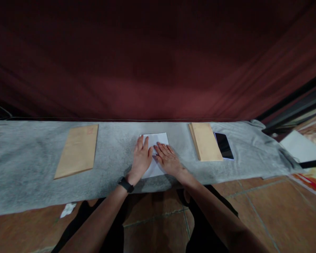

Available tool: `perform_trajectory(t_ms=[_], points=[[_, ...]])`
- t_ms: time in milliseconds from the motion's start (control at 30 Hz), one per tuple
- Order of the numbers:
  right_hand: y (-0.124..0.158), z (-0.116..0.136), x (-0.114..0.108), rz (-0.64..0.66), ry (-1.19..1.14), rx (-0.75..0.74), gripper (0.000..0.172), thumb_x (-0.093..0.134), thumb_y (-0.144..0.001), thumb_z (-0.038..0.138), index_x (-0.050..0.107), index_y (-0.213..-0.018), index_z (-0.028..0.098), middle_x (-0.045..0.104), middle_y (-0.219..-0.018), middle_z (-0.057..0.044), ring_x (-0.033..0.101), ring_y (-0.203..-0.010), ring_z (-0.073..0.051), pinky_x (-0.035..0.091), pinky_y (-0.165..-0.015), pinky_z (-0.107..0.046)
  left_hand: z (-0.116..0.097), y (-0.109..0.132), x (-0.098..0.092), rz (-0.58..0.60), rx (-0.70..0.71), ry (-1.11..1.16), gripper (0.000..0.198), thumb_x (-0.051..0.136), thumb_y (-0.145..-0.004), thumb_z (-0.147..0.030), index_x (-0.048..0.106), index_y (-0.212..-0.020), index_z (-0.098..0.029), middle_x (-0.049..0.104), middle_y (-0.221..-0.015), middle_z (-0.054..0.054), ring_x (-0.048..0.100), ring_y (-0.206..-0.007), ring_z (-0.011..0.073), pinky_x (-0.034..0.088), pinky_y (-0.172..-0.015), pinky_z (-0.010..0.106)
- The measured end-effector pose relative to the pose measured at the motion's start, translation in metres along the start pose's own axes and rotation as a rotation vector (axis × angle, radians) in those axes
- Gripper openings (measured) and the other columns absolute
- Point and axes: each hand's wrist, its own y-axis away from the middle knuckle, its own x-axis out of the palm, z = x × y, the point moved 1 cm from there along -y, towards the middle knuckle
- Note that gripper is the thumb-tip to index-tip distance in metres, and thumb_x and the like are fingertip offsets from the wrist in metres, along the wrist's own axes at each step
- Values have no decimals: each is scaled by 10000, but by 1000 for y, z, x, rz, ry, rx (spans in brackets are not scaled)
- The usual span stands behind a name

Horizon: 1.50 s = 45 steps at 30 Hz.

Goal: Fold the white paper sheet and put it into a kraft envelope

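A white sheet of paper (157, 138) lies flat in the middle of the cloth-covered surface, partly hidden under my hands. My left hand (141, 157) rests on its left side, fingers stretched out and pointing away from me. Across the paper's right side lies my right hand (169, 160), palm down with extended fingers angled to the left. The two thumbs come close to each other over the sheet. Neither hand grips anything. Whether the paper is a single layer or folded, I cannot tell.
A brown envelope (77, 151) lies to the left. On the right, a small stack of brown envelopes (207, 142) sits beside a phone (224, 146). Grey cloth (116, 140) covers the narrow surface; a dark red curtain (158, 70) hangs behind. Crumpled white tissue (67, 209) is on the tiled floor.
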Motion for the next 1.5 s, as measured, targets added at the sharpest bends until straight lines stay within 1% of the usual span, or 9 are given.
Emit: perform_trajectory(t_ms=[67, 167, 367, 600, 800, 1000, 1267, 1400, 1500], points=[[1, 0, 3, -13, 30, -10, 518, 359, -1053, 298, 383, -1549, 151, 354, -1618, -91, 318, -1505, -224, 219, -1254, -440, -9, 8, 8, 114, 109, -59, 551, 355, -1023, -364, 412, -1497, -88, 371, -1599, 196, 301, -1506, 320, 301, -1212, 518], [2, 0, 5, -21, 70, -24, 555, 390, -1016, 219, 349, -1562, 131, 343, -1624, -99, 296, -1514, -222, 203, -1257, -429, -16, 18, 15, 187, 178, -152, 636, 305, -1035, -453, 350, -1540, -69, 371, -1603, 186, 280, -1520, 284, 251, -1240, 491], [-1, -1, 6, -35, 96, 39, 536, 377, -1043, 283, 337, -1572, 205, 301, -1645, -65, 312, -1507, -234, 225, -1238, -461, -10, 20, 14, 189, 149, -260, 728, 294, -1025, -519, 331, -1542, -8, 314, -1622, 200, 229, -1536, 279, 194, -1261, 451], [-1, -10, 4, -68, 83, 90, 519, 342, -1063, 322, 358, -1562, 176, 334, -1627, -82, 330, -1499, -240, 237, -1233, -470, 0, 18, 11, 185, 78, -341, 704, 310, -1025, -492, 330, -1549, -24, 290, -1632, 202, 230, -1534, 306, 206, -1247, 465], [1, -19, 0, -37, 67, 139, 525, 319, -1068, 325, 349, -1566, 162, 334, -1623, -86, 331, -1498, -249, 229, -1237, -478, 9, 20, 5, 173, 33, -332, 682, 335, -1015, -471, 337, -1553, -54, 312, -1624, 201, 241, -1530, 318, 217, -1235, 508], [3, -29, -4, 7, 45, 196, 534, 296, -1064, 331, 320, -1581, 198, 319, -1630, -74, 319, -1504, -251, 219, -1237, -509, 14, 22, -1, 161, 12, -289, 649, 328, -1015, -446, 350, -1550, -78, 351, -1608, 194, 265, -1523, 312, 205, -1232, 536], [9, -43, -10, 14, 64, 242, 514, 320, -1061, 329, 376, -1560, 214, 341, -1629, -70, 304, -1506, -278, 218, -1226, -511, 21, 25, -9, 173, 5, -296, 627, 309, -1022, -435, 344, -1553, -103, 374, -1601, 176, 295, -1513, 299, 202, -1237, 520], [7, -47, -15, 5, 67, 297, 519, 332, -1052, 314, 407, -1539, 152, 347, -1624, -114, 318, -1499, -292, 227, -1223, -513, 23, 26, -11, 174, 8, -325, 622, 294, -1027, -415, 354, -1543, -73, 377, -1595, 186, 293, -1513, 304, 202, -1236, 526], [3, -40, -17, -28, 18, 296, 523, 318, -1051, 298, 430, -1518, 92, 367, -1608, -145, 320, -1501, -283, 249, -1225, -500, 20, 25, -13, 143, 24, -327, 616, 294, -1027, -393, 379, -1522, -37, 375, -1592, 203, 288, -1513, 319, 187, -1243, 536]])
